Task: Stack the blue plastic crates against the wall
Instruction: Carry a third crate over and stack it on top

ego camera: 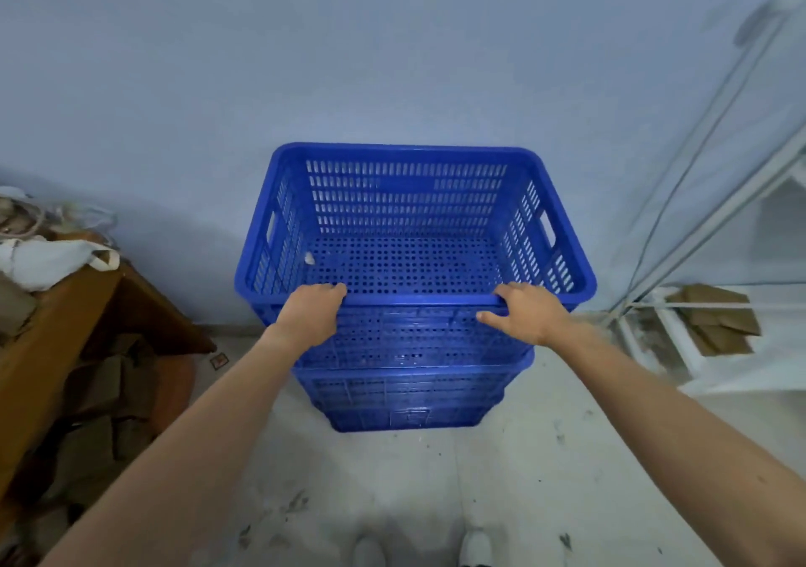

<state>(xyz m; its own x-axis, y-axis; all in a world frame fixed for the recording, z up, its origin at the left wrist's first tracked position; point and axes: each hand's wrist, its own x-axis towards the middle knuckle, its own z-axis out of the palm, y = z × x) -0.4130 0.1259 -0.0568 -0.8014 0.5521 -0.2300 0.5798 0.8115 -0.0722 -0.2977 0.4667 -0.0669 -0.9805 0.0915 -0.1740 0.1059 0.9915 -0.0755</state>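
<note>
Crates sit mid-frame against the wall (392, 65): top crate (414, 226) on lower crate (414, 396). Left hand (312, 311) and right hand (523, 311) curl fingers over its near rim, seemingly seating it; next, release.

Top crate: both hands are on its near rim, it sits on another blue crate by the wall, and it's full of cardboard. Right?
Not quite. The head view shows the top crate empty. The left hand and right hand do grip its near rim, and it sits on the lower crate by the wall.
</note>
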